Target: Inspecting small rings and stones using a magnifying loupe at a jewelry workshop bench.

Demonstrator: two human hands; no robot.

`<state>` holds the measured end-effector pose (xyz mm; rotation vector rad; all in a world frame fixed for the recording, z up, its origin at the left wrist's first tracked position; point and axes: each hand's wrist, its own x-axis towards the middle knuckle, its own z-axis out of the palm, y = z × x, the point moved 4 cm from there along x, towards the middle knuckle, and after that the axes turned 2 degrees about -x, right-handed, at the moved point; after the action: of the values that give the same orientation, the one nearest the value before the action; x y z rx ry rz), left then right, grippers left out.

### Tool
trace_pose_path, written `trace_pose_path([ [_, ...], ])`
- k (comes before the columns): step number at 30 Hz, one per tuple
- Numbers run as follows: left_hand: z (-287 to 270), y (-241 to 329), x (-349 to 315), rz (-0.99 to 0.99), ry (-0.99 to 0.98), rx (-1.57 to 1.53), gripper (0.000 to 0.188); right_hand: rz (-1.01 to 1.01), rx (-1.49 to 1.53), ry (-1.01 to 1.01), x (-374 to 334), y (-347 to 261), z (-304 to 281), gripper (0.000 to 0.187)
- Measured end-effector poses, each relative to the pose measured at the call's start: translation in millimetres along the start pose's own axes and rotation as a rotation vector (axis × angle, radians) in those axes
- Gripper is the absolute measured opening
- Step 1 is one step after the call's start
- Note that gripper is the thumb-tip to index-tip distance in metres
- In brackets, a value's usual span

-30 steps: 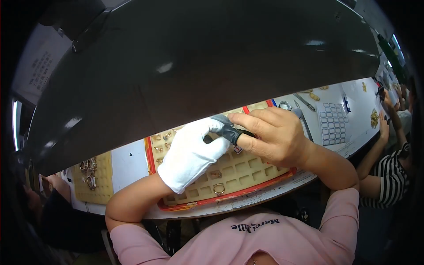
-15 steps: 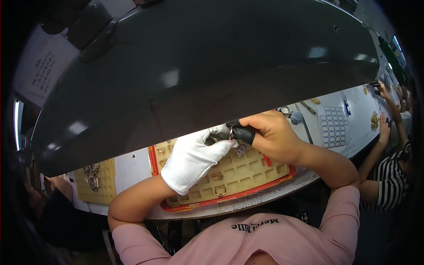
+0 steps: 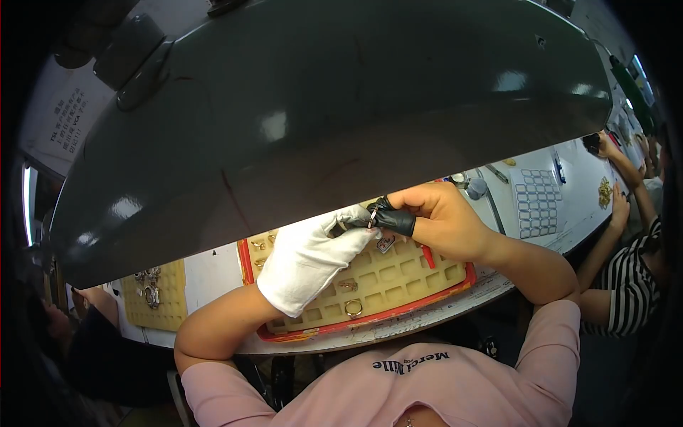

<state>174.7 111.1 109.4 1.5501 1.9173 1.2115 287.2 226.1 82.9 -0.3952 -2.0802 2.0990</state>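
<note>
My left hand (image 3: 307, 256), in a white glove, is closed in a pinch. Its fingertips meet those of my right hand (image 3: 435, 217), whose thumb and finger wear black finger cots. Between the two sets of fingertips a small shiny ring (image 3: 373, 216) is held edge-on, partly covered. Both hands hover over a cream tray (image 3: 395, 292) with square pockets inside a red rim. In its pockets lie a gold ring (image 3: 353, 307), another gold piece (image 3: 348, 285) and several more gold pieces beside my left glove. Below the right fingertips a small tag (image 3: 385, 244) rests on the tray.
A large dark lamp hood (image 3: 320, 107) hangs low over the far side of the tray. At right lie a label sheet (image 3: 538, 203), a blue pen (image 3: 559, 169) and a gold pile (image 3: 605, 193) by a co-worker's hand (image 3: 620, 211). Another tray (image 3: 167, 302) with silvery pieces stands left.
The view has shifted slightly. Both hands keep nearly the same place over the tray, and the ring between the fingertips shows a little more plainly.
</note>
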Motion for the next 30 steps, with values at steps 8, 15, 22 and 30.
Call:
trace_pose_path([
  [8, 6.4, -17.4, 1.2, -0.618, -0.164, -0.504, 0.02, 0.045, 0.075, 0.009, -3.1, -3.7, -6.1, 0.004],
  [15, 7.6, -20.9, 1.4, -0.596, -0.174, -0.488, 0.02, 0.086, -0.024, 0.044, -3.6, 2.8, -11.4, 0.007],
  [22, 7.2, -22.0, -0.7, -0.58, -0.192, -0.511, 0.024, 0.0, -0.03, 0.049, -3.5, 4.8, -8.5, 0.01],
  [30, 7.7, -10.9, 4.5, -0.63, -0.314, -0.622, 0.029, -0.926, -1.082, 0.294, -18.5, -27.9, -0.9, 0.018],
])
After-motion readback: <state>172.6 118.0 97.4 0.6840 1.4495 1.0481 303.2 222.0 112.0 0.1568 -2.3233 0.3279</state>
